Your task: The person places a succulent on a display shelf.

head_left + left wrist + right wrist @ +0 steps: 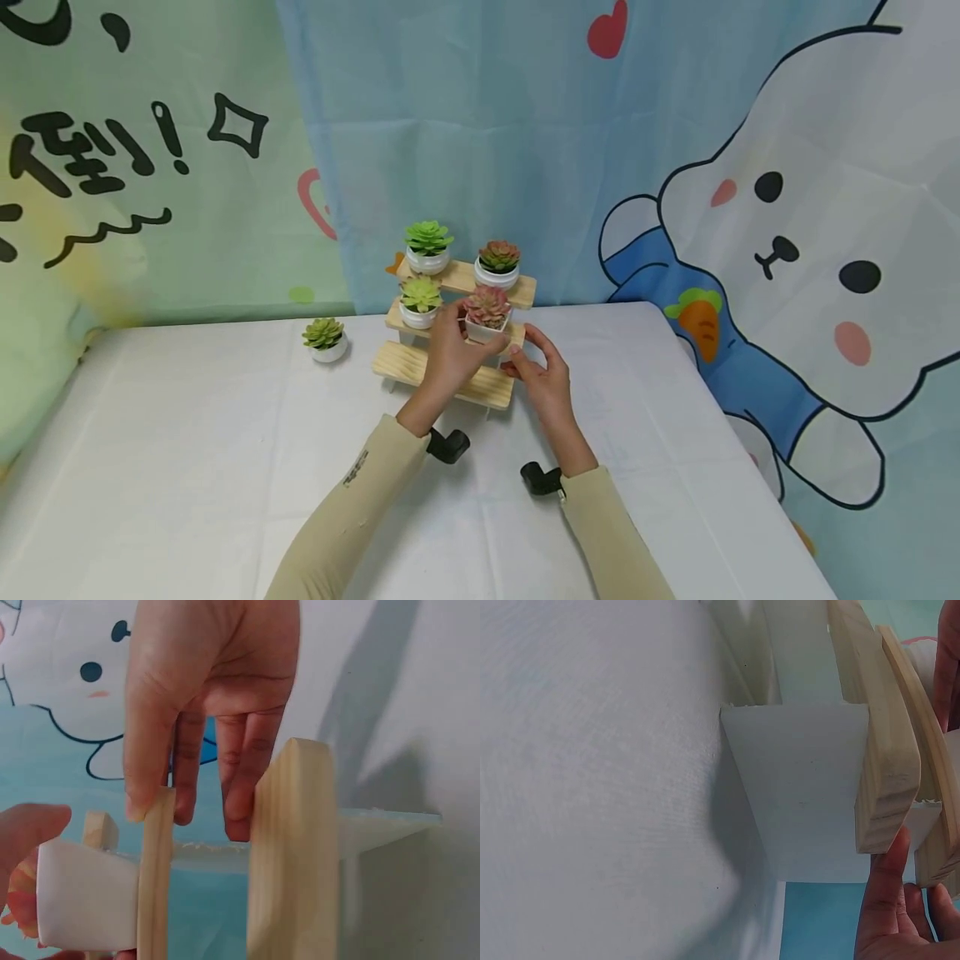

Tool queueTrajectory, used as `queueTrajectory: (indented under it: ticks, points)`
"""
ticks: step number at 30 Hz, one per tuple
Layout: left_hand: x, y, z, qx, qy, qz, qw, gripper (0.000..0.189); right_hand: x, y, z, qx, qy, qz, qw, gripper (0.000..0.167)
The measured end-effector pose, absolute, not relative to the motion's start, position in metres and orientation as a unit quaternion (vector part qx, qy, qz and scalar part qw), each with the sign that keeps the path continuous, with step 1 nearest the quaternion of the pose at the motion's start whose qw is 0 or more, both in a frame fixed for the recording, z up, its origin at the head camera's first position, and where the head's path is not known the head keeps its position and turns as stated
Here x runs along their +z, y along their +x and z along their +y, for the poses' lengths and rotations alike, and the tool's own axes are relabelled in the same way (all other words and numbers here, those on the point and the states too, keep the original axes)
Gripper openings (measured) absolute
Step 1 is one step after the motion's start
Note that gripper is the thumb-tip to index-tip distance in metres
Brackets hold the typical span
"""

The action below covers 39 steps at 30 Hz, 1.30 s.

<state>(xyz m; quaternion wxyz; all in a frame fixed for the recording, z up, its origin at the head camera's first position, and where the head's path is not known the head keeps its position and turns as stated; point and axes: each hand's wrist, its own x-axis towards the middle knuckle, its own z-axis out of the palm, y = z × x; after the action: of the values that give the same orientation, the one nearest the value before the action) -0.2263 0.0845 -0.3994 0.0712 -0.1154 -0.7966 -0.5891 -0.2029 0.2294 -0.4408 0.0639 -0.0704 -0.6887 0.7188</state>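
Observation:
A pink potted succulent [487,307] in a white pot sits at the right of the middle tier of a wooden stepped plant stand [408,363]. My left hand [453,357] holds this pot, thumb on the near side and fingers behind it. In the left wrist view, the white pot [86,896] stands against the board, with part of my left hand beside it. My right hand [549,385] grips the right end of the middle board, its thumb over the top and other fingers underneath. A light green succulent [421,295] stands left of the pink one.
On the top tier stand a green succulent [428,240] and a reddish-green succulent [498,258]. Another small potted succulent [325,337] tilts on the white-covered table [187,442], left of the stand. A printed curtain [465,150] hangs right behind.

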Motion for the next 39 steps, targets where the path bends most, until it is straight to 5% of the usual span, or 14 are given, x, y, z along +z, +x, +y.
queueTrajectory:
  ticks: [6, 19, 29, 39]
  points:
    - [-0.405, -0.218, 0.08, -0.568, -0.151, -0.804, 0.086, 0.081, -0.441, -0.205, 0.227, 0.717, -0.073, -0.69, 0.064, 0.052]
    - [-0.409, -0.19, 0.046, -0.623, -0.149, -0.767, 0.051, 0.069, -0.442, -0.204, 0.229, 0.7, -0.085, -0.706, 0.067, 0.052]
    - [-0.424, -0.187, -0.004, -0.649, -0.11, -0.724, 0.206, 0.051, -0.441, -0.207, 0.227, 0.695, -0.106, -0.708, 0.061, 0.053]
    - [-0.441, -0.187, -0.05, -0.586, -0.044, -0.767, 0.258, 0.06, -0.443, -0.208, 0.224, 0.696, -0.1, -0.708, 0.062, 0.052]
